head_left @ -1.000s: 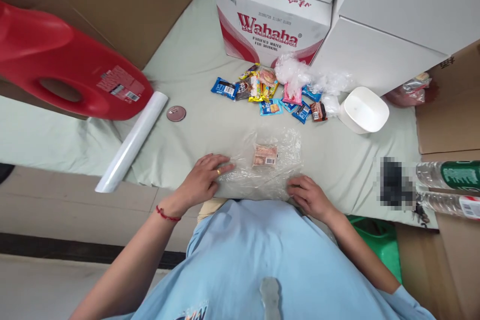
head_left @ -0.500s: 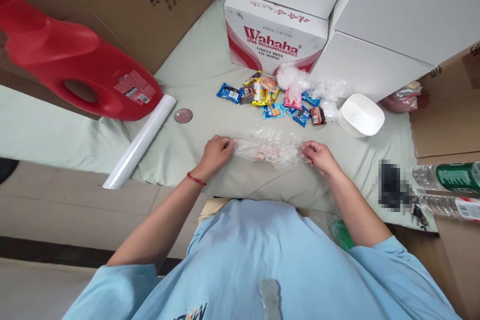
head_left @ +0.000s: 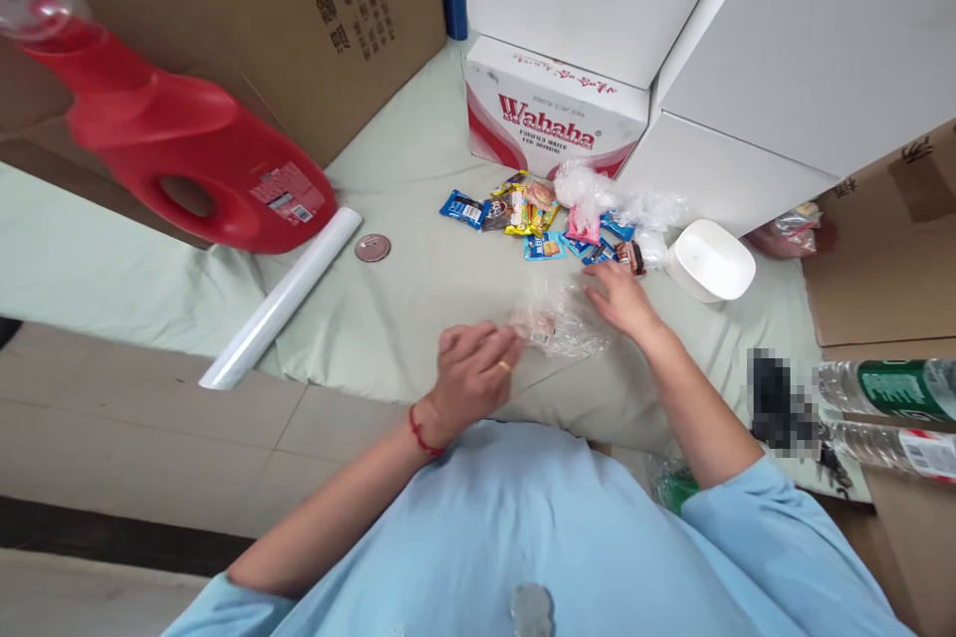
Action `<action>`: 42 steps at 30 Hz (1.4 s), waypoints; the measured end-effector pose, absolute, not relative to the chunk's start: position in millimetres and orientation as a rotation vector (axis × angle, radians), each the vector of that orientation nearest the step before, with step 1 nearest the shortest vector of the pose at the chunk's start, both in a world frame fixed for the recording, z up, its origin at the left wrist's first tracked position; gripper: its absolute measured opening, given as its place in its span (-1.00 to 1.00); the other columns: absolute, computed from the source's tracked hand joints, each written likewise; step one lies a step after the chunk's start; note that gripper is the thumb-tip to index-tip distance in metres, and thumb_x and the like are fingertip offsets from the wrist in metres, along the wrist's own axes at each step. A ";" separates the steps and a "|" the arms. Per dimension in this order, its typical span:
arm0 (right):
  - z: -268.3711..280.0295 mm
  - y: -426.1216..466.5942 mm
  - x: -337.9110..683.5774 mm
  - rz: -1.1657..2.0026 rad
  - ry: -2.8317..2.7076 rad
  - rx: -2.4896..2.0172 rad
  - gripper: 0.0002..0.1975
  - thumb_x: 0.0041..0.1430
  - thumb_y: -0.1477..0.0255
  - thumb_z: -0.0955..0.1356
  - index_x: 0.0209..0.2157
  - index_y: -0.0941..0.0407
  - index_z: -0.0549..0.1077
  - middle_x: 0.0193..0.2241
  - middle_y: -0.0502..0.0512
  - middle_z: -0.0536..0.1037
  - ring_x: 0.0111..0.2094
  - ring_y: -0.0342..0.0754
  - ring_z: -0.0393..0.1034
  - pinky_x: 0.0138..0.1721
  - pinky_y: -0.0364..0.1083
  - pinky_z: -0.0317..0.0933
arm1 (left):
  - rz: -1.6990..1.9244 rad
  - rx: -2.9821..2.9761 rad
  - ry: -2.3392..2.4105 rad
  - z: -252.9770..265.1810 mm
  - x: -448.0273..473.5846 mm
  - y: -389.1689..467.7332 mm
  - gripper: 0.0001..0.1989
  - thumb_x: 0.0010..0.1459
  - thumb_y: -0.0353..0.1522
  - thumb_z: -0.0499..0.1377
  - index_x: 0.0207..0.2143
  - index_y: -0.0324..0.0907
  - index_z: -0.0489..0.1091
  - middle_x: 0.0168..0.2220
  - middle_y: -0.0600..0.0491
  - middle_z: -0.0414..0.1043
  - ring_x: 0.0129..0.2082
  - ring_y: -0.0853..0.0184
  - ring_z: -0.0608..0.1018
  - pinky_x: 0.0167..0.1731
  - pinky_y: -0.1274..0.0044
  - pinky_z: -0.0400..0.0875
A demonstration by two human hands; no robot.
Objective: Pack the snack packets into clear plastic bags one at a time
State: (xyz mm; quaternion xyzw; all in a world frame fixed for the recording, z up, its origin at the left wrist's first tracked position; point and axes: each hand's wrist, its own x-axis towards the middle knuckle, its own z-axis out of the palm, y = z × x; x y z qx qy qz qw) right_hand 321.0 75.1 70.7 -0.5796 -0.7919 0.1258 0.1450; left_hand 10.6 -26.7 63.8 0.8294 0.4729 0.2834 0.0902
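A small pinkish snack pack with a barcode label [head_left: 539, 326] lies bundled in clear plastic film [head_left: 579, 333] on the cloth in front of me. My left hand [head_left: 478, 373] is at the bundle's left end, fingers curled closed on the film; its fingertips are partly hidden. Just above the right part of the film is my right hand [head_left: 621, 301], fingers apart and holding nothing. Beyond it are several small snack packets, among them a brown one [head_left: 631, 259] and a light-blue one [head_left: 543, 246].
A film roll [head_left: 280, 299] and a round brownish disc [head_left: 372, 247] lie at left by a red jug [head_left: 216, 159]. A white tub [head_left: 713, 261] stands at right, near crumpled film [head_left: 587, 187]. Behind is a Wahaha carton [head_left: 553, 114]. Plastic bottles [head_left: 896, 388] lie far right.
My left hand has moved toward the right and nearer to me, over the bundle's left end. My right hand has let go of the film and opened. The stretched film is now gathered up.
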 end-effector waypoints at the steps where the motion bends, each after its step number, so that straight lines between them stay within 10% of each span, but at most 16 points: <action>1: 67.2 84.3 309.8 0.415 -2.345 -1.660 -0.63 0.32 0.35 0.38 0.11 0.15 0.53 0.06 0.33 0.56 0.07 0.22 0.42 0.16 0.13 0.26 | 0.786 2.505 1.333 64.5 22.1 -26.0 -0.65 0.30 -0.43 0.07 0.00 0.06 0.55 0.05 0.01 0.63 0.12 0.13 0.55 0.12 0.16 0.27; 6: 47.3 109.8 271.8 0.609 -2.395 -1.823 -0.42 0.16 0.42 0.49 0.22 0.17 0.45 0.02 0.31 0.57 0.03 0.19 0.41 0.09 0.08 0.24 | 0.829 2.393 1.547 55.2 41.8 -11.3 -0.58 0.32 -0.39 0.08 0.19 -0.04 0.45 0.29 -0.14 0.44 0.32 0.03 0.39 0.27 0.08 0.20; 12: 37.8 110.1 266.9 0.686 -2.327 -1.792 -0.71 0.15 0.48 0.44 -0.06 0.16 0.59 -0.45 0.05 0.55 -0.22 0.05 0.39 -0.15 -0.08 0.19 | 0.790 2.433 1.549 30.9 46.5 -13.5 -0.10 0.18 0.00 0.31 0.44 -0.15 0.12 0.44 -0.34 0.16 0.48 -0.16 0.17 0.42 -0.12 -0.14; 17: 41.5 107.1 266.9 0.720 -2.290 -1.697 -0.92 0.18 0.48 0.39 -0.34 0.14 0.58 -0.40 0.04 0.54 -0.30 -0.06 0.37 -0.10 -0.08 0.18 | 1.002 2.241 1.602 26.2 57.4 6.4 -0.80 0.33 -0.25 0.20 -0.05 -0.07 0.53 0.15 -0.12 0.50 0.32 0.03 0.40 0.34 0.05 0.21; 23: 44.8 97.3 272.7 0.851 -2.186 -1.630 -0.86 0.22 0.44 0.34 -0.27 0.14 0.55 -0.30 0.08 0.56 -0.32 -0.07 0.38 -0.24 -0.12 0.22 | 1.148 1.601 2.031 11.8 7.4 54.1 -0.86 0.25 -0.34 0.12 -0.34 -0.11 0.45 -0.26 -0.09 0.47 -0.13 0.08 0.53 0.02 0.14 0.47; 29: 37.3 93.0 270.5 0.960 -2.085 -1.626 -0.83 0.24 0.38 0.30 -0.28 0.11 0.53 -0.37 0.03 0.59 -0.38 -0.07 0.40 -0.30 -0.13 0.23 | 1.441 1.624 2.019 36.8 -19.4 34.9 -0.79 0.34 -0.30 0.10 -0.03 -0.15 0.35 -0.05 -0.16 0.43 -0.04 0.09 0.52 -0.08 0.19 0.49; 36: 38.5 95.3 270.2 0.966 -2.046 -1.617 -0.79 0.24 0.30 0.32 -0.31 0.10 0.55 -0.37 0.04 0.59 -0.35 -0.05 0.39 -0.26 -0.10 0.20 | 1.109 2.803 0.542 56.6 48.2 -48.3 -0.82 0.33 -0.47 0.12 -0.19 -0.05 0.49 -0.09 0.01 0.64 0.09 0.25 0.58 0.00 0.38 0.45; 42: 36.6 90.3 269.4 0.964 -2.030 -1.603 -0.81 0.21 0.33 0.34 -0.30 0.11 0.57 -0.36 0.04 0.59 -0.34 -0.06 0.40 -0.25 -0.11 0.19 | 0.880 2.714 1.304 32.9 52.5 -9.5 -0.50 0.38 -0.31 0.17 0.33 -0.10 0.33 0.37 -0.17 0.35 0.36 0.08 0.40 0.36 0.11 0.15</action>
